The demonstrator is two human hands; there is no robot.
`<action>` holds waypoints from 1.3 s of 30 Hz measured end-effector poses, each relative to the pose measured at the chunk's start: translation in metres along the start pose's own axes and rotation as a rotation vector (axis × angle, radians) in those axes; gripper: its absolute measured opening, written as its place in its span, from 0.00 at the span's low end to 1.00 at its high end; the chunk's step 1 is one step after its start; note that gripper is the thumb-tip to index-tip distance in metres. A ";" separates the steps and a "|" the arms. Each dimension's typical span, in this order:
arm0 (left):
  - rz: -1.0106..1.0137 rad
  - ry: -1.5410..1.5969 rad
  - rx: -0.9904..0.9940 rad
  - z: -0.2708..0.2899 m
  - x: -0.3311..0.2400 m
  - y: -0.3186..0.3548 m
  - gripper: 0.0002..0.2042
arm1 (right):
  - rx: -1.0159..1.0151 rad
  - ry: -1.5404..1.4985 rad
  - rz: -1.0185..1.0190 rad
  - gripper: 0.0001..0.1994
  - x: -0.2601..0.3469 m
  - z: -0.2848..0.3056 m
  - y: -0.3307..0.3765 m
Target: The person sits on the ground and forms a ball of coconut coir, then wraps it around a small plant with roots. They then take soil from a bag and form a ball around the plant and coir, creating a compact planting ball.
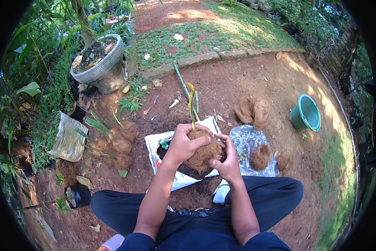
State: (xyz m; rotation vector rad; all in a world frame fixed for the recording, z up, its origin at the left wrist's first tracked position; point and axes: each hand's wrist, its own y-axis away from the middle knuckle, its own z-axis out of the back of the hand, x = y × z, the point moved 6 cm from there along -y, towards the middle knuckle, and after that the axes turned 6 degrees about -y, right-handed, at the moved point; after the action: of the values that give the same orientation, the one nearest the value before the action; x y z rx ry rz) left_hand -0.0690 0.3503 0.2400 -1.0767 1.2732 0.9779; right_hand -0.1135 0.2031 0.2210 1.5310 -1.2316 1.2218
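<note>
Fibre ball [202, 155] with seedling stem [191, 104] between both hands, above white soil bag [154, 144] | left hand [183, 144] curled over its top-left, gripping | right hand [227, 161] cupping right side, fingers pressing fibre | loose fibre clump [260, 157] on plastic sheet [248, 140] just right.

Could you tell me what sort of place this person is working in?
Most likely a home garden or small plant nursery, outdoors. The left hand and right hand hold a coir-wrapped plant ball over bare soil, near a grey ribbed planter and a grass patch.
</note>
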 end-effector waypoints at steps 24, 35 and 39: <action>0.013 0.251 -0.306 0.055 0.009 0.020 0.08 | 0.266 0.175 0.004 0.45 0.008 -0.049 -0.035; 0.052 0.046 -0.215 0.117 0.026 0.056 0.24 | 0.425 0.102 0.074 0.35 -0.032 -0.109 -0.074; 0.168 -0.021 -0.075 0.145 0.041 0.073 0.27 | 0.430 0.022 -0.017 0.33 -0.060 -0.129 -0.079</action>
State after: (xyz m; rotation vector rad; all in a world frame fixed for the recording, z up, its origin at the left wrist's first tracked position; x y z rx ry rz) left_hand -0.1031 0.5077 0.1930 -1.0266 1.3350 1.1686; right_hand -0.0642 0.3549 0.1877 1.8205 -0.9773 1.5591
